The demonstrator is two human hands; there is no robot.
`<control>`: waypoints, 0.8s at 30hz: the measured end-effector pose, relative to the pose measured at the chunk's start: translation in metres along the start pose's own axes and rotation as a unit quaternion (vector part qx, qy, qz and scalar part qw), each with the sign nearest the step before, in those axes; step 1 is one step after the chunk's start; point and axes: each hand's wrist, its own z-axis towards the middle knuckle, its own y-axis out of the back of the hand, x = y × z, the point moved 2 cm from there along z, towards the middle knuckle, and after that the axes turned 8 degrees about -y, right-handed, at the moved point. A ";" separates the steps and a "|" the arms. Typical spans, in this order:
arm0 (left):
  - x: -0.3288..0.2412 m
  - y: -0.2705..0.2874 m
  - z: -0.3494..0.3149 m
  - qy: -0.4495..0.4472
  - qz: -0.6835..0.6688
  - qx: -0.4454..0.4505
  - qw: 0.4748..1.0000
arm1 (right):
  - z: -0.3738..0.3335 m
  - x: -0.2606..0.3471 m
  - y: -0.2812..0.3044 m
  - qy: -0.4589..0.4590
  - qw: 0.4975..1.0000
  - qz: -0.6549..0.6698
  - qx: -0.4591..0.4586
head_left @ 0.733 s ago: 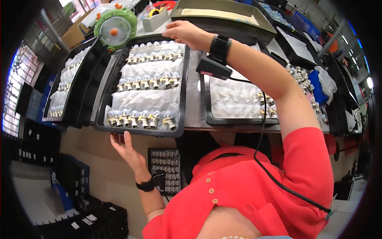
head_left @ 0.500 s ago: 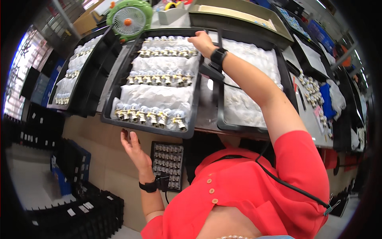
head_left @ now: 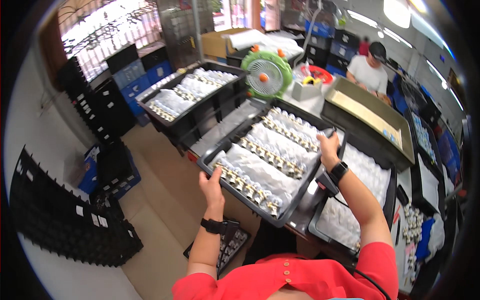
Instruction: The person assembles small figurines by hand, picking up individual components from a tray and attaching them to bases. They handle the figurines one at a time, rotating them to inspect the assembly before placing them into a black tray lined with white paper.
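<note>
The left hand (head_left: 212, 190) clasps the tray (head_left: 245, 201) by its front edge, the right hand (head_left: 330, 151) by its right; figure rows (head_left: 245, 186) look filled, anything left unclear.

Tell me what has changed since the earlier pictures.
The bare left hand has risen to the near rim of the black rectangular plastic tray, thumb over it. The bare right hand, raised past the tray's far right corner before, is now down at its right rim. The view has swung left. The small white-and-gold figurines still lie in rows.
</note>
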 end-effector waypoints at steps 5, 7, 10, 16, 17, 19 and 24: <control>-0.015 -0.001 -0.016 -0.030 0.029 0.006 0.999 | 0.006 -0.028 -0.005 -0.198 0.970 0.133 0.050; -0.029 -0.003 -0.035 -0.058 0.013 -0.014 0.998 | 0.022 -0.024 0.007 -0.102 0.981 0.035 0.158; -0.064 0.008 -0.051 -0.081 -0.043 -0.017 0.996 | -0.013 0.013 0.031 0.250 0.891 -0.255 0.279; -0.126 0.025 -0.056 -0.131 -0.027 -0.019 0.991 | -0.057 0.024 0.040 0.101 0.906 -0.062 0.407; -0.138 0.027 -0.053 -0.137 -0.022 -0.025 0.990 | -0.058 0.031 0.031 -0.041 0.904 0.048 0.424; -0.167 0.029 -0.046 -0.164 -0.039 -0.029 0.985 | -0.066 0.064 0.010 -0.339 0.823 0.256 0.378; -0.237 0.013 -0.015 -0.254 0.023 -0.021 0.967 | -0.082 0.150 -0.006 -0.250 0.815 0.264 0.451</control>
